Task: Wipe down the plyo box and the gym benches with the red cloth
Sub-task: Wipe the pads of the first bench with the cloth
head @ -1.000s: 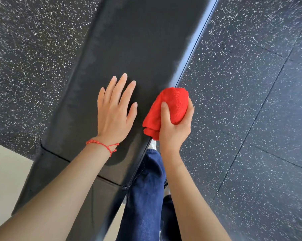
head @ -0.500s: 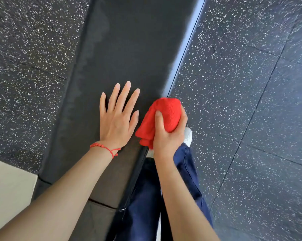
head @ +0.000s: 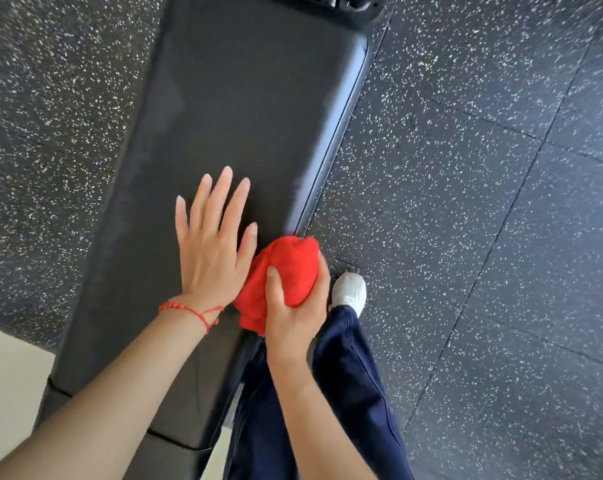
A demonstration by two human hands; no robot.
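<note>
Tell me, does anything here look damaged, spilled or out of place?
Nothing stands out. The black bench pad looks whole, with no tear or spill. The left hand rests flat on it, and the right hand grips the red cloth at its right edge.

Ahead of our left hand (head: pixel 211 251) the bench (head: pixel 251 109) lies bare; our right hand (head: pixel 295 306) crowds its thumb side.
</note>
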